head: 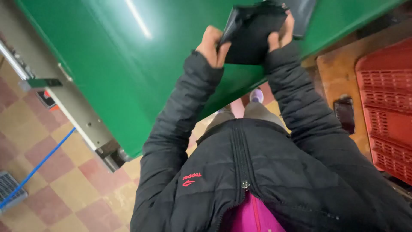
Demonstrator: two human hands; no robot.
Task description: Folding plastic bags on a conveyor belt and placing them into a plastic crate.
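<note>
A: What lies around, from the left?

B: A checkered floor (64,184) with a blue hose (38,165) running across it to a grey grate (9,189). Then the metal edge (73,111) of a big green surface (124,64). Far right, a red crate (386,107) sits on a wooden board (339,68), with a small dark object (344,114) just beside the crate.

A: Anything in the way of the hands?

B: Nothing blocks them. Below, the black jacket (266,172) fills the view; a shoe (256,95) shows under the surface edge.

A: And the hands?

B: Both arms reach forward over the surface. The left hand (211,46) is closed on the left edge of a black pouch (251,36), thumb on top. The right hand (281,36) grips its right side, fingers curled over it. The pouch is held between them above the green surface, next to another dark flat item (302,15) at the top edge
</note>
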